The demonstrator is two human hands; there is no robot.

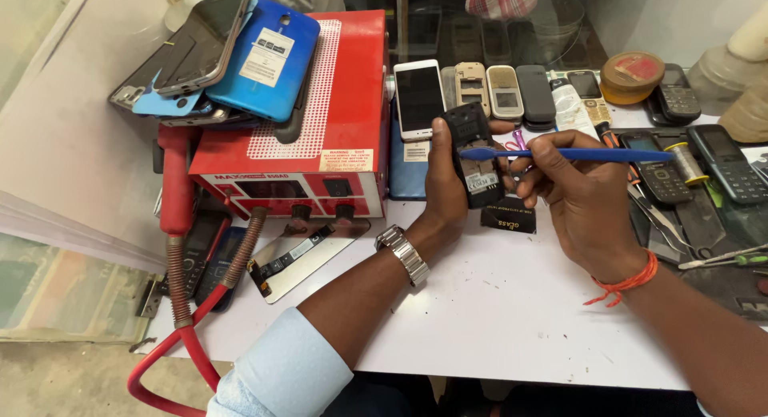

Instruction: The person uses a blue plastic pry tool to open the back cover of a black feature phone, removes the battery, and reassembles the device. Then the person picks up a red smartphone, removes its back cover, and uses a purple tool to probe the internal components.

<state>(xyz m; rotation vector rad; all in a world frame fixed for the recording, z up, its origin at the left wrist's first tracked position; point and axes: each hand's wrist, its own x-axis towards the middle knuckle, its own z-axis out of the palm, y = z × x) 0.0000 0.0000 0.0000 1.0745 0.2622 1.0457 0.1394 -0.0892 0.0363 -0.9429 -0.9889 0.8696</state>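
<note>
My left hand (pixel 445 185) grips a small black phone (pixel 474 153) with its back cover off, held upright above the white table (pixel 496 305). A sticker shows inside the phone's open back. My right hand (pixel 580 197) holds a long blue plastic pry tool (pixel 584 155) level, with its flat tip resting against the phone's upper left edge. A metal watch sits on my left wrist and an orange thread on my right wrist.
A red box-shaped station (pixel 320 121) with a hose stands left, with several smartphones (pixel 232 53) piled on top. A row of phones (pixel 488 89) lies behind my hands. Keypad phones (pixel 724 161), tweezers and a round tin (pixel 632 75) lie right. A black card (pixel 508 221) lies under the phone.
</note>
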